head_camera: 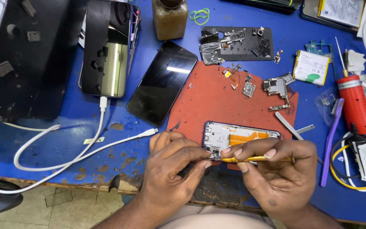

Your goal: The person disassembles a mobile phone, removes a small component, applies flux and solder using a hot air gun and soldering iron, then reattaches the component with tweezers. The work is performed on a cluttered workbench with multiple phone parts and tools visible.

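The left hand curls at the near-left corner of the opened phone frame, which lies on the red mat at the table's front edge; its fingers are drawn together, apparently steadying or pinching a small part there, though the fingers hide it. To its right, the right hand pinches a yellow-handled tool between thumb and fingertips, its tip at that same corner. Keeping the tool low, with the left hand bracing the frame, looks the surest way to avoid slipping.
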Tool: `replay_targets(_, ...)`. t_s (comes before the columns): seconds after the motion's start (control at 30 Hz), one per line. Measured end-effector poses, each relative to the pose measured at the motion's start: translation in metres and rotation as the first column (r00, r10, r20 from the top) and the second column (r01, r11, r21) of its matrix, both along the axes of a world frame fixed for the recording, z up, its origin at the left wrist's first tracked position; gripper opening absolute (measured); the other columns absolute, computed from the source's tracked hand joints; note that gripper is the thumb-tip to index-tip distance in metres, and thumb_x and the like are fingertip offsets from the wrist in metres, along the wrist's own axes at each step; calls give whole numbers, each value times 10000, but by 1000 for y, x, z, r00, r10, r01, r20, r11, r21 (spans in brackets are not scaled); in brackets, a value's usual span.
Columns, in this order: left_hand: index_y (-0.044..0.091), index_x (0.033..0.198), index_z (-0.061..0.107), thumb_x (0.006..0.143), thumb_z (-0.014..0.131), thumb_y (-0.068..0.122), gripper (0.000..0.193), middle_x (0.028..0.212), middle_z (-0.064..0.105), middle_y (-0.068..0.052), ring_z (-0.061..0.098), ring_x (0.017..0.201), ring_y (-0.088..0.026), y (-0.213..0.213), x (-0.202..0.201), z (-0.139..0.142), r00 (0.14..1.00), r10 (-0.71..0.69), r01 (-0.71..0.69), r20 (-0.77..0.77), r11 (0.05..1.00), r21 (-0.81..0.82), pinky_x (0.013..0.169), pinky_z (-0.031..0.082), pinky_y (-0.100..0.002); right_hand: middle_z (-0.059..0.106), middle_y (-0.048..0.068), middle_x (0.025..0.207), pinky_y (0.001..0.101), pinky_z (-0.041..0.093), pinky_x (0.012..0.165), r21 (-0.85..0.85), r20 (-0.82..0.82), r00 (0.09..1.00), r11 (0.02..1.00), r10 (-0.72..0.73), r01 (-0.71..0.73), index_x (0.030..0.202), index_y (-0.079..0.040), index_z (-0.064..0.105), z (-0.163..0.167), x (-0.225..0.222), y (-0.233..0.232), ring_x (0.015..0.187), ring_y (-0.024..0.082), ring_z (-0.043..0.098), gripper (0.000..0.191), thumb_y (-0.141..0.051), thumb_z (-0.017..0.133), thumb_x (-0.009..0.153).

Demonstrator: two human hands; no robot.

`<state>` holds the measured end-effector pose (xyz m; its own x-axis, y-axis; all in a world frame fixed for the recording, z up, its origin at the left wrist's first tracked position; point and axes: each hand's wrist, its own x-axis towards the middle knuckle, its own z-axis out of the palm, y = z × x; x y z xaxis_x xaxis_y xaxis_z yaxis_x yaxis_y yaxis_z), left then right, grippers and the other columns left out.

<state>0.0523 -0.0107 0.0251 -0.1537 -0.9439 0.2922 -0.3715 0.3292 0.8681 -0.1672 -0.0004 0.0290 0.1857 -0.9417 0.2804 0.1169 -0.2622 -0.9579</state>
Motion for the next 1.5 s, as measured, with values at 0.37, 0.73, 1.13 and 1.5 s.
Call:
replay_targets(0.37, 7, 1124, 727, 788, 719, 37, 338, 817, 607, -51, 551, 795, -229, 8, 1, -2, 975, -44, 89, 217, 976, -201, 814, 408, -415, 660, 213, 1141, 474, 635, 986, -90, -303, 939, 986, -163, 142, 1250, -111, 257, 24, -9, -11, 1051, 275, 755, 507, 121, 599, 957)
replay_targets(0.73, -122, 1322, 650, 820, 717, 128, 565, 702, 515, -35, 510, 728, -214, 13, -2, -14, 897, -182, 299, 402, 921, -251, 728, 383, -399, 684, 214, 1137, 365, 697, 899, -75, -449, 893, 995, 21, -61, 1252, -55, 377, 2, -8, -15, 1075, 296, 783, 460, 140, 628, 920)
replay_targets(1.13, -124, 1300, 659, 814, 714, 102, 539, 693, 529, -36, 507, 712, -193, 11, -3, -15, 905, -200, 304, 377, 922, -239, 697, 359, -388, 677, 201, 1155, 361, 661, 908, -102, -502, 863, 986, 61, -129, 1250, -49, 357, -3, -6, -16, 1097, 291, 778, 462, 137, 625, 924)
replay_targets(1.5, -119, 1240, 668, 839, 699, 90, 453, 742, 554, -49, 525, 759, -201, 14, -1, -19, 907, -206, 307, 366, 920, -244, 758, 393, -395, 763, 45, 910, 313, 587, 674, -123, -890, 456, 975, -27, -183, 982, -136, 641, 33, -2, -23, 802, 194, 768, 242, -165, 841, 850)
